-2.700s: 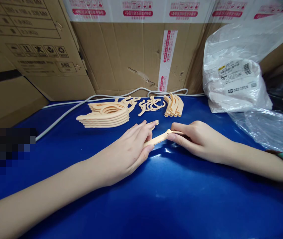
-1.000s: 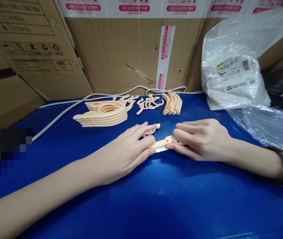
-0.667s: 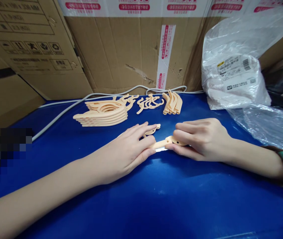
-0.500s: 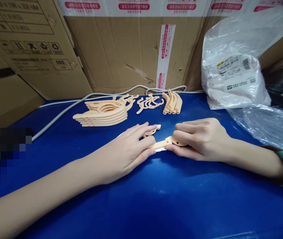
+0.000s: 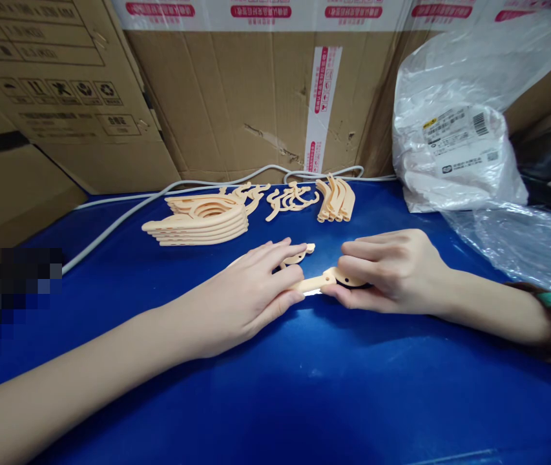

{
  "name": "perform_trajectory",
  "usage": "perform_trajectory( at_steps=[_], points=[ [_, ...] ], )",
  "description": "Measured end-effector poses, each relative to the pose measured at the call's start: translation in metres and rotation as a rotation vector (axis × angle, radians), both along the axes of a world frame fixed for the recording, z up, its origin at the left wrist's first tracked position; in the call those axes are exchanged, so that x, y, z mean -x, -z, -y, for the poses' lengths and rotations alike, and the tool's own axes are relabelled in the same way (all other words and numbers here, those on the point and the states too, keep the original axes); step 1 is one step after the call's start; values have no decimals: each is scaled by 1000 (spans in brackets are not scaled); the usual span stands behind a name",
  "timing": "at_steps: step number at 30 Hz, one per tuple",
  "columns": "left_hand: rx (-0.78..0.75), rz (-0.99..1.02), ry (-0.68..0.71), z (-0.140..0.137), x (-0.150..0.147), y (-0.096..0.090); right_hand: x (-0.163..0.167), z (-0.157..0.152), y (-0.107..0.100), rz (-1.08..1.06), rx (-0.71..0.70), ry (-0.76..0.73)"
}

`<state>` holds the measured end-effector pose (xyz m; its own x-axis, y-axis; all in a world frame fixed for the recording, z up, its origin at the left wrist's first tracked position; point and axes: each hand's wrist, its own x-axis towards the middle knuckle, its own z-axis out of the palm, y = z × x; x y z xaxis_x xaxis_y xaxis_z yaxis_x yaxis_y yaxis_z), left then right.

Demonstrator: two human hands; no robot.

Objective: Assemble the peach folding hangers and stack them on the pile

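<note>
Low over the blue table, both hands hold a jointed beige plastic piece (image 5: 314,283) with small round holes. My left hand (image 5: 260,284) pinches its left end between thumb and fingers. At its right end, my right hand (image 5: 386,271) is closed around a rounded part (image 5: 345,279) with a dark hole, which the fingers partly cover. Another beige part (image 5: 296,257) with a knobbed tip shows just beyond my left fingertips; whether it joins the held piece is hidden.
Behind the hands lie a stack of curved beige plastic parts (image 5: 197,231), several thin hook-shaped parts (image 5: 291,199) and a bundle of curved arms (image 5: 336,200). A white cable (image 5: 130,223) runs along the back, by cardboard boxes (image 5: 236,103). A clear plastic bag (image 5: 454,148) stands at right.
Almost nothing differs. The held piece and my fingers have shifted very slightly, with the grip of both hands kept.
</note>
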<state>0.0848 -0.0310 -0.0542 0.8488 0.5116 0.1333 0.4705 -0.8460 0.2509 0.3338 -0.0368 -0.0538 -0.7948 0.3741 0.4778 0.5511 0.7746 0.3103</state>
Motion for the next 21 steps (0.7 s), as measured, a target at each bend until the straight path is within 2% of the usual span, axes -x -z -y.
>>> perform_trajectory(
  at_steps=[16, 21],
  points=[
    [1, 2, 13, -1, 0, 0, 1, 1, 0, 34, -84, -23],
    [-6, 3, 20, 0, 0, 0, 1, 1, 0, 38, -69, -30]
  ],
)
